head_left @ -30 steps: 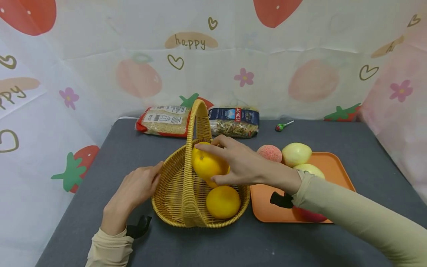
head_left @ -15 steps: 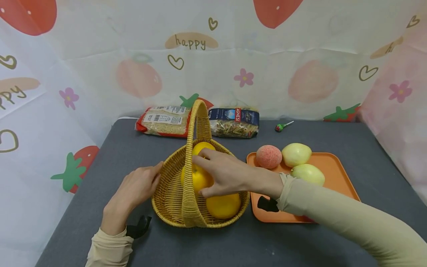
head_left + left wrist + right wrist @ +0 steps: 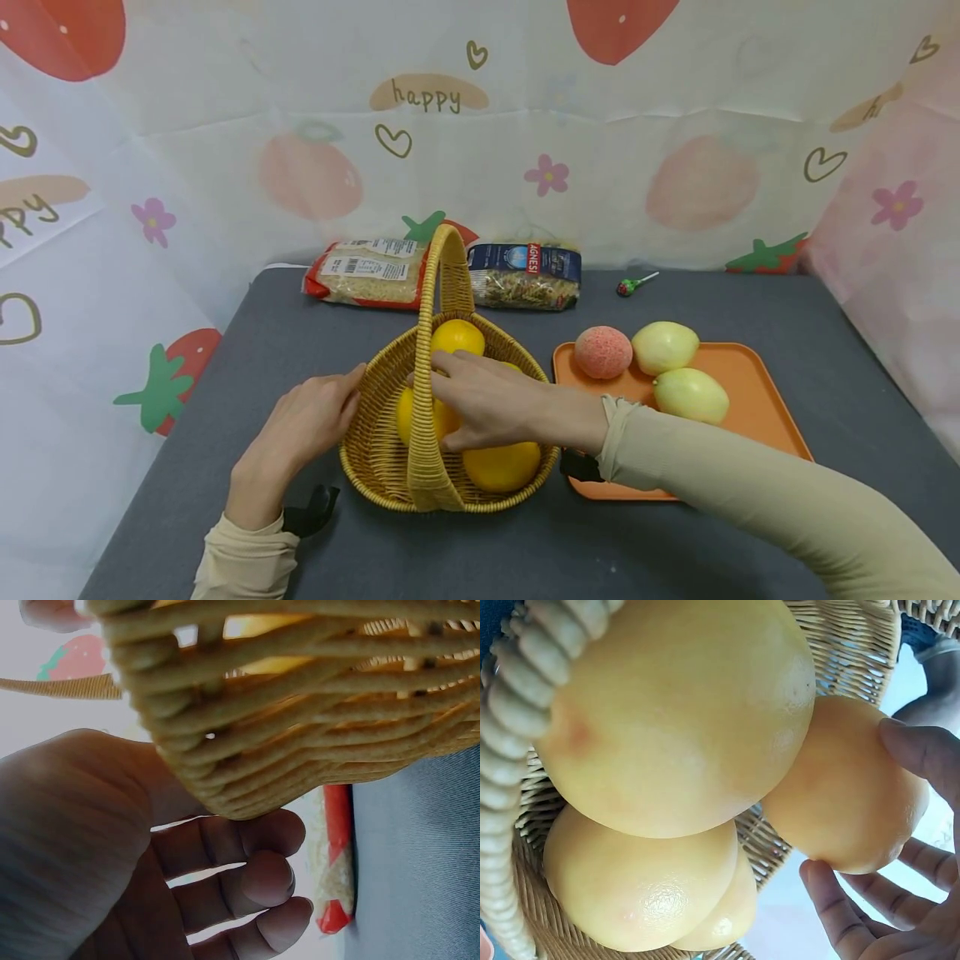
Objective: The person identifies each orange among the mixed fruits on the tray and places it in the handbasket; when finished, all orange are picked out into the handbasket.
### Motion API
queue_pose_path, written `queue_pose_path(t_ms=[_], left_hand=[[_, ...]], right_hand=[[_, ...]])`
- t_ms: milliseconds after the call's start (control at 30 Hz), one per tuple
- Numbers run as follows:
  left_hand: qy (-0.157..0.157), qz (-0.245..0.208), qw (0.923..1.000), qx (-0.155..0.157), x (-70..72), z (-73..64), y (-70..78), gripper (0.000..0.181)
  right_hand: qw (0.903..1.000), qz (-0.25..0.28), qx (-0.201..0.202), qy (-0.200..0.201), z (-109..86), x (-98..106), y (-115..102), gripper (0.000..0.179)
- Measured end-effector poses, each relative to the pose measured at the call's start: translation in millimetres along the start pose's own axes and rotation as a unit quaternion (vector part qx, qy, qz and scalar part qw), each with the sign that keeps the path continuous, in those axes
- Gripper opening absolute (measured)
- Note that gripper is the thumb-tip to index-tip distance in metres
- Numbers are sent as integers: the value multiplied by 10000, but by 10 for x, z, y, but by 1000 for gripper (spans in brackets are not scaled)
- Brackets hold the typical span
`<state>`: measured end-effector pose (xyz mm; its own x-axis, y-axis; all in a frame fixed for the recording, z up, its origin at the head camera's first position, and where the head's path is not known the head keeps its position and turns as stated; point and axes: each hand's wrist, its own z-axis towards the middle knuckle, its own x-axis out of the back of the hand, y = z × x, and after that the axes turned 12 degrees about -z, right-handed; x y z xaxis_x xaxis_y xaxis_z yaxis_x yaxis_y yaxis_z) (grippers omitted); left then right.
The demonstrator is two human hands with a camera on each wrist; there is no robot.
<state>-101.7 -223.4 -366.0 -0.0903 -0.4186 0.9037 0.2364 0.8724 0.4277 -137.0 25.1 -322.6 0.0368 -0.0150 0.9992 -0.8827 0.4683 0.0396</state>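
A wicker basket with a tall arched handle stands near the middle of the table. My left hand grips its left rim; in the left wrist view the lower fingers curl loosely below the wicker wall. Inside the basket, my right hand holds a yellow-skinned orange between thumb and fingers, left of the other fruit. An orange lies at the basket's front right and another orange at its back. More yellow fruit is partly hidden behind the right hand.
Right of the basket, an orange tray bears a pink rough-skinned fruit and two pale green fruits, one a pale green fruit. Behind stand a bag of rice, a bag of pasta and a lollipop.
My right hand has moved down and left with the orange, deeper into the basket, uncovering the orange at the back. My left hand has stayed at the rim.
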Motion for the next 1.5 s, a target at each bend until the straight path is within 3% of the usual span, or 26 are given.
queue_pose_path(t_ms=[333,667,867,1500], left_hand=[[-39,35,10000,44,-1,5,11,44],[-3,58,10000,38,0,-2,10,44],[4,32,10000,21,4,-6,6,44],[34,62,10000,-8,2,-9,5,44]], right_hand=[[9998,-18,91,-181,43,-35,-6,65],[9972,-310,-18,-676,65,-82,-44,37],[9962,-471,49,-736,71,-92,-47,14],[9959,-552,155,-693,54,-95,-28,13]])
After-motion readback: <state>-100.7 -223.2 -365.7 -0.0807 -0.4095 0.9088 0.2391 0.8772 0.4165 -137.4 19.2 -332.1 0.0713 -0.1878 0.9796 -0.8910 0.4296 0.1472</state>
